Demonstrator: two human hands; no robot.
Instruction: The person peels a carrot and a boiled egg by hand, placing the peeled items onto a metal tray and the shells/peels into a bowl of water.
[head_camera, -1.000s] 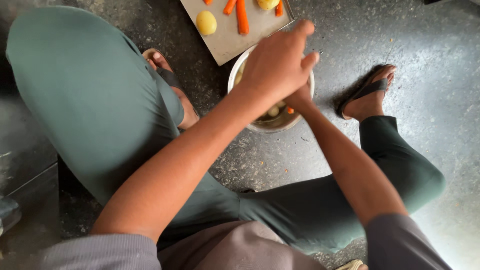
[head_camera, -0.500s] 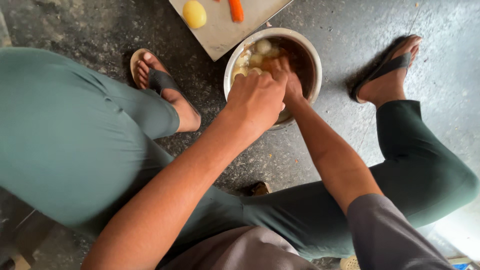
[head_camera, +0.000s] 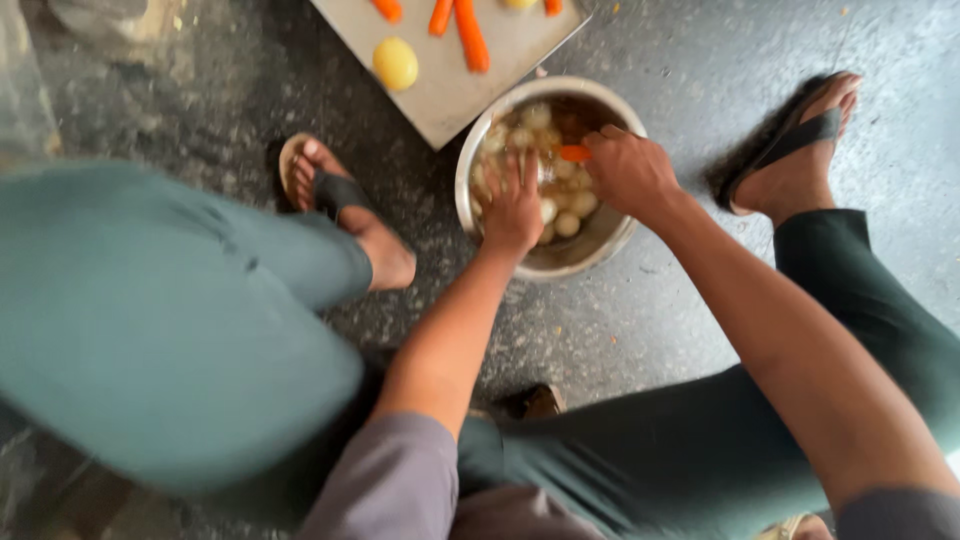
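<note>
Both hands work inside a steel bowl (head_camera: 480, 190) on the floor. The left hand (head_camera: 513, 208) lies spread over wet peeled potatoes (head_camera: 570, 205), likely slippery and firm. The right hand (head_camera: 630, 172) pinches a stiff carrot piece (head_camera: 575, 153) by its end.

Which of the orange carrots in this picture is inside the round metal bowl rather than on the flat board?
The short orange carrot piece at the right hand, inside the round metal bowl among pale potatoes. The other orange carrots lie on the flat grey board.
</note>
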